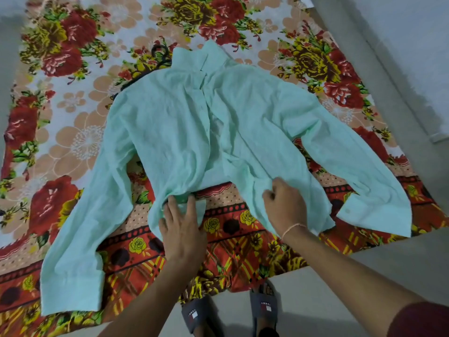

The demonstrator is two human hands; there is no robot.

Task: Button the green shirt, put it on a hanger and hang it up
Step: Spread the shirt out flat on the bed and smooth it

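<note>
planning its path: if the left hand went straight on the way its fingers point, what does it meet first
The left hand lies flat on the hem of the green shirt, fingers pointing away from the person. Straight on, it would likely just meet more shirt front.

Both bare forearms reach in from the near edge. The left hand (181, 224) lies flat, palm down, fingers straight and a bit spread, pressing on the green shirt (170, 122). The right hand (284, 207) is knuckles-up, fingers curled, pinching the fabric, with a thin thread round that wrist.
</note>
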